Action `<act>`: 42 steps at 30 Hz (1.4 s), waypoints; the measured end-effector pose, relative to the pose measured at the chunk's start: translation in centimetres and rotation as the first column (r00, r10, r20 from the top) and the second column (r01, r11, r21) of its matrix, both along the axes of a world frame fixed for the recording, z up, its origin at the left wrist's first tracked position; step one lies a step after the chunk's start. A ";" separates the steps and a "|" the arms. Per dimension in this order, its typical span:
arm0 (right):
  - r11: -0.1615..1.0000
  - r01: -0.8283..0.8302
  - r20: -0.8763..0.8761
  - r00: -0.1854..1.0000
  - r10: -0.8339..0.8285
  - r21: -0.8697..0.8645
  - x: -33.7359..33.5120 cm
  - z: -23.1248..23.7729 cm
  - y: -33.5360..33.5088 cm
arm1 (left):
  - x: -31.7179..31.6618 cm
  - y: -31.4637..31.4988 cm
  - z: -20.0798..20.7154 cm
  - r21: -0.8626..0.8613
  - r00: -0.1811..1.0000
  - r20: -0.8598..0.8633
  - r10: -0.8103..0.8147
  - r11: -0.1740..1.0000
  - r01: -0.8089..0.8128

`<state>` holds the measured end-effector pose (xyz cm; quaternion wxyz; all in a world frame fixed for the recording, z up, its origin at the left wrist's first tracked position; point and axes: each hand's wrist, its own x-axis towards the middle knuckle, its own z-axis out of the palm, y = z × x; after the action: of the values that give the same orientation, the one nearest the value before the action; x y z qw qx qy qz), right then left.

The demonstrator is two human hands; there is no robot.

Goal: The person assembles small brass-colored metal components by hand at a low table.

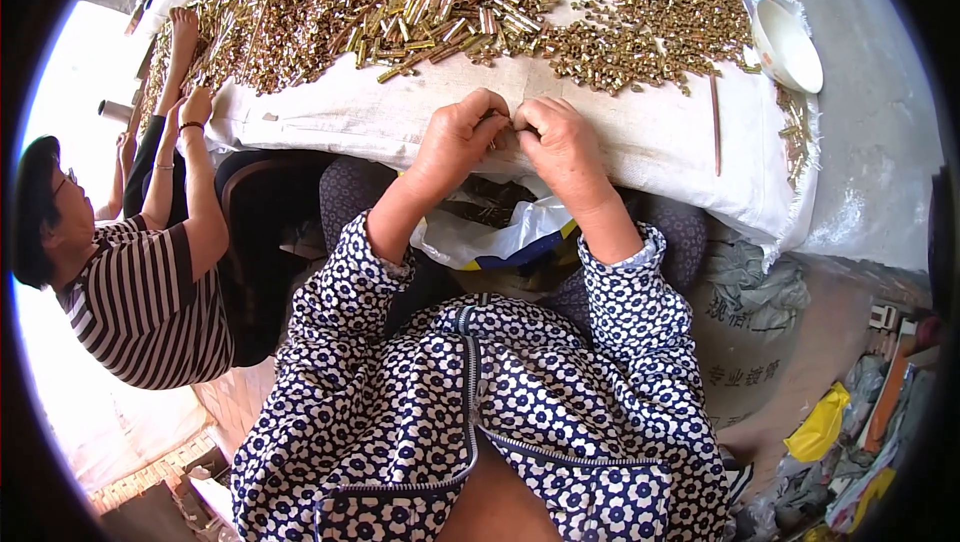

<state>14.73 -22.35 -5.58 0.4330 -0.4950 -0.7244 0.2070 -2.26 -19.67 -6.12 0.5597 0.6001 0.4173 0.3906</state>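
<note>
My left hand [460, 138] and my right hand [563, 142] meet just over the near edge of the cloth-covered table. The fingers of both are closed in a pinch, nearly touching. A small bright bit shows by the left fingertips, but what either hand holds is mostly hidden. Beyond them lies a wide heap of small gold-coloured metal pieces [440, 2], some joined in longer sticks. Short loose pieces [640, 37] of the same metal are spread at the right. Below my hands, an open white plastic bag [510, 232] hangs between my knees, with dark contents.
A white bowl [786, 45] sits tilted at the table's right edge. A thin brown rod [716, 124] lies on the white cloth [350, 107]. On the left, a person in a striped shirt [150, 312] reaches toward the table. Bags and scraps [820, 422] litter the floor at right.
</note>
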 end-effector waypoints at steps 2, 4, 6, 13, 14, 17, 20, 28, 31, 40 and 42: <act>0.995 0.022 0.211 0.976 -0.042 0.095 0.1 -0.2 -0.1 | 0.8 -0.3 0.2 0.378 0.935 -0.356 0.000 0.914 0.144; 0.997 0.070 0.280 0.957 -0.078 0.038 0.6 0.2 -0.3 | 1.2 -0.6 0.4 0.431 0.919 -0.395 0.012 0.885 0.174; 0.991 0.133 0.366 0.924 -0.113 -0.029 1.2 -0.1 0.1 | 1.4 -0.6 0.6 0.546 0.819 -0.567 0.086 0.784 0.296; 0.920 0.351 0.511 0.767 -0.388 0.171 3.2 -0.6 1.8 | -0.2 -1.2 2.4 0.328 0.914 -0.400 -0.073 0.919 0.217; 0.921 0.348 0.517 0.763 -0.388 0.177 3.2 -0.8 1.9 | -1.0 -1.4 2.6 0.329 0.912 -0.403 -0.074 0.918 0.220; 0.919 0.346 0.528 0.754 -0.392 0.189 3.4 -0.6 2.1 | -2.9 -2.0 4.3 0.265 0.887 -0.417 -0.198 0.907 0.326; 0.916 0.337 0.522 0.752 -0.402 0.218 3.3 0.5 2.3 | -3.8 0.1 4.3 0.414 0.883 -0.468 0.027 0.890 0.192; 0.856 0.439 0.480 0.709 -0.516 0.272 4.0 1.0 2.2 | -3.9 9.1 2.1 0.663 0.570 -0.649 0.504 0.742 0.099; 0.850 0.442 0.491 0.694 -0.526 0.285 4.3 1.3 2.3 | -3.9 10.2 1.4 0.637 0.446 -0.735 0.511 0.745 0.196; 0.883 0.359 0.475 0.746 -0.467 0.304 3.6 0.3 1.8 | -2.4 4.0 1.1 0.489 0.653 -0.699 0.291 0.861 0.140; 0.889 0.350 0.488 0.744 -0.456 0.296 3.4 0.2 1.9 | -2.2 3.6 1.0 0.523 0.626 -0.711 0.321 0.837 0.164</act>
<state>18.08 -20.44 -5.38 0.2872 -0.6356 -0.7081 -0.1097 -4.42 -16.07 -5.11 0.1126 0.8205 0.5155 0.2199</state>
